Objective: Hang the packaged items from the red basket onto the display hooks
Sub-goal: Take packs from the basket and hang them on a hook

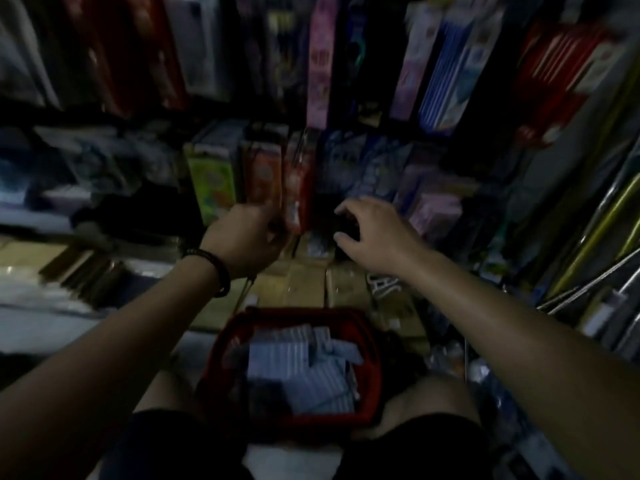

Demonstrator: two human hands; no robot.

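Looks mid-hang, with left hand [247, 237] apparently pinching a red packet [299, 188] among hung rows [367, 174], right hand [374, 233] spread empty alongside, blue packets [294, 362] lying in red basket [375, 358] below; calls next for hole-to-hook alignment.

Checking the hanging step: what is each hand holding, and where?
The left hand appears to pinch the red package by its lower end. The right hand, fingers spread, holds nothing.

Both arms reach forward; left hand [247, 237] fingers curled, grasp blurred; right hand [372, 233] fingers spread, lightly bent.
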